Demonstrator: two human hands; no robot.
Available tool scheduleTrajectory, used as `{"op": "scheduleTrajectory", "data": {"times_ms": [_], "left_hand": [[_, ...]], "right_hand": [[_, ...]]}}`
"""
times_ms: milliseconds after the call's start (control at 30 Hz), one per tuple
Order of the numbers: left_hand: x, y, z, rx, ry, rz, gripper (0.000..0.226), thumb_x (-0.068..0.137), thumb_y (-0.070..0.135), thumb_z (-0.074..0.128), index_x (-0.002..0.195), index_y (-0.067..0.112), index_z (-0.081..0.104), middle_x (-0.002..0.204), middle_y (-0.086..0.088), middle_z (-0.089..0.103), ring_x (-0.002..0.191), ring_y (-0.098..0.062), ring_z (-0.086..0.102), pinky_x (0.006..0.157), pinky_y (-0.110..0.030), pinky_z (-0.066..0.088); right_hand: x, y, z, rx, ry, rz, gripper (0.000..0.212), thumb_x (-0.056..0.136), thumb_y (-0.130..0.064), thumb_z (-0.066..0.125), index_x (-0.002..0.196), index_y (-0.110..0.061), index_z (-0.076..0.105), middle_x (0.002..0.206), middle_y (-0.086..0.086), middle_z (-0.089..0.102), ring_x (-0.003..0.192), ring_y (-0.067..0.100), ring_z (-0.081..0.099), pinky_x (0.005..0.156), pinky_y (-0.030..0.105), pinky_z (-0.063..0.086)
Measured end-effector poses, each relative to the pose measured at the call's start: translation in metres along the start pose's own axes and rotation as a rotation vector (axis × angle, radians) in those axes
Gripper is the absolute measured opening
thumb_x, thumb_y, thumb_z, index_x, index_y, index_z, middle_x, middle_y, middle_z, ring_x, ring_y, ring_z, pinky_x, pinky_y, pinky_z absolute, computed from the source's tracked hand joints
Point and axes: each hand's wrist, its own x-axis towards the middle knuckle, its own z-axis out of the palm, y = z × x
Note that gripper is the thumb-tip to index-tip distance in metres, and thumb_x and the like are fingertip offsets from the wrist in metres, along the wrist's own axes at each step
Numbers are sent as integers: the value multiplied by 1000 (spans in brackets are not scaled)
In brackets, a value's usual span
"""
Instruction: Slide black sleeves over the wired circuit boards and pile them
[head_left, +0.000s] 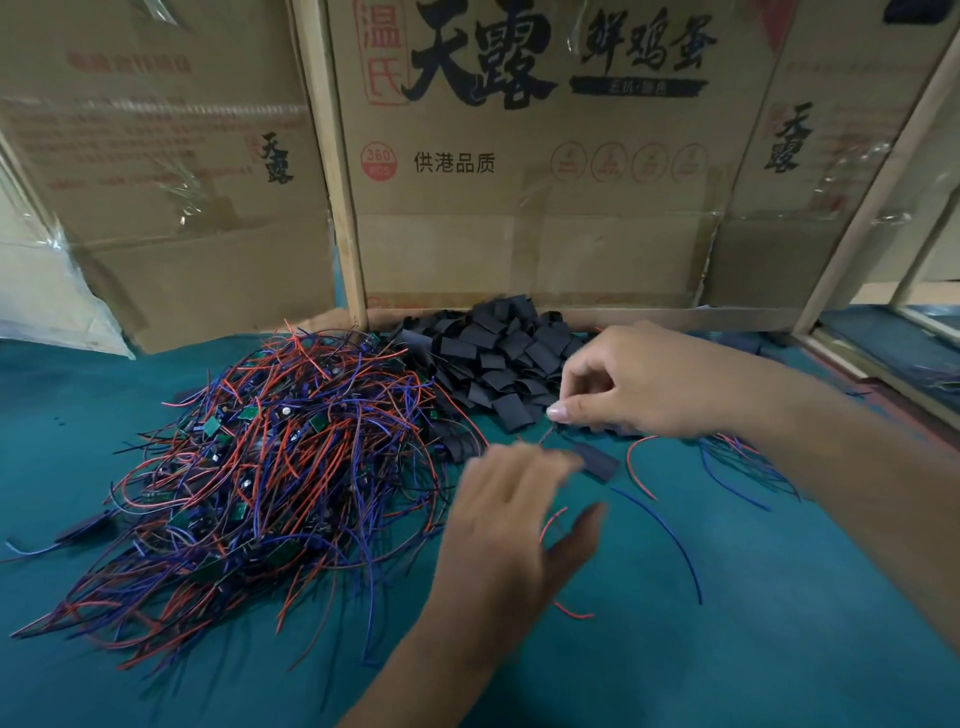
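The left hand (511, 525) is nearest to the viewer, over the green cloth table (727, 649), and it is blurred; its fingers look spread and fairly straight, and I cannot see that they grip anything, although the fingertips come very near to a black sleeve (597, 461) that lies just beyond them. The right hand (623, 384) is further back, with fingers curled and the thumb and forefinger pinched together on something thin, probably the wires at the top of this same piece; the exact contact is too small to tell. From the sleeve a red wire (636, 467) and a blue wire (670, 535) run out over the cloth, so I judge that the board is already inside or almost inside, and the step in hand is the finishing of one sleeved piece. The next move probably calls for pulling the sleeve fully over the board and then laying the piece aside. The pile of wired circuit boards (260, 467) is at the left of both hands, the heap of black sleeves (498, 358) is behind, touching the right hand's knuckle side, and a few finished-looking wires (743, 457) lie under the right forearm.
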Motion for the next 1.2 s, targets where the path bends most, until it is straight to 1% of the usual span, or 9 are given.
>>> {"op": "scheduleTrajectory", "data": {"times_ms": [100, 233, 433, 567, 700, 767, 900, 1067, 1200], "left_hand": [[9, -7, -14, 34, 86, -220, 40, 83, 47, 67, 113, 20, 61, 109, 12, 57, 101, -12, 53, 93, -26, 35], [13, -7, -19, 25, 83, -299, 35, 83, 45, 66, 109, 22, 65, 106, 20, 60, 100, -6, 54, 90, -23, 34], [18, -10, -25, 7, 77, -362, 17, 84, 32, 71, 97, 22, 71, 90, 15, 65, 87, -9, 57, 84, -37, 39], [22, -16, -34, -73, 80, -426, 11, 87, 34, 68, 92, 25, 70, 89, 16, 65, 89, -11, 61, 81, -49, 47], [24, -28, -45, -124, 152, -485, 7, 89, 37, 65, 94, 32, 68, 91, 19, 65, 91, -9, 62, 84, -53, 49], [23, -33, -47, -137, 162, -527, 11, 89, 40, 64, 94, 32, 68, 91, 19, 66, 91, -10, 63, 85, -54, 49], [23, -39, -48, -132, 150, -549, 15, 89, 44, 63, 95, 32, 69, 90, 19, 66, 91, -11, 63, 86, -55, 48], [24, -41, -49, -119, 138, -530, 21, 88, 50, 59, 96, 32, 68, 92, 18, 66, 92, -11, 63, 88, -56, 48], [23, -44, -48, -111, 124, -528, 16, 89, 42, 63, 100, 33, 69, 93, 20, 66, 94, -9, 63, 90, -55, 48]], "right_hand": [[-1, -8, -2, 4, -88, -37, 28, 88, -52, 64, 75, -28, 67, 60, -18, 66, 47, 2, 58, 49, 15, 37], [6, -24, -2, -59, -147, -88, 29, 86, -54, 66, 75, -27, 68, 63, -14, 68, 54, 5, 62, 55, 23, 43], [16, -40, -10, -140, -213, -129, 30, 88, -51, 65, 78, -24, 71, 71, -6, 72, 59, 8, 64, 57, 27, 49], [22, -30, -19, 23, -198, -128, 26, 92, -47, 62, 86, -24, 69, 75, -12, 73, 63, 1, 68, 53, 17, 48], [34, 32, -32, 285, 60, 85, 22, 99, -33, 55, 94, -16, 67, 86, 1, 74, 68, 11, 71, 54, 19, 51], [39, 65, -14, 281, 17, 274, 23, 101, -29, 53, 96, -9, 65, 92, 10, 73, 70, 18, 67, 58, 27, 52], [40, 97, 58, -33, -238, 384, 43, 93, -49, 59, 81, -8, 55, 78, 5, 60, 67, 22, 50, 62, 31, 36], [37, 105, 92, -12, -191, 383, 59, 85, -61, 64, 91, -3, 56, 85, 7, 49, 72, 20, 41, 60, 32, 27], [42, 104, 95, -86, -180, 318, 46, 90, -52, 63, 82, -10, 47, 78, 9, 42, 70, 19, 37, 52, 33, 20]]}}
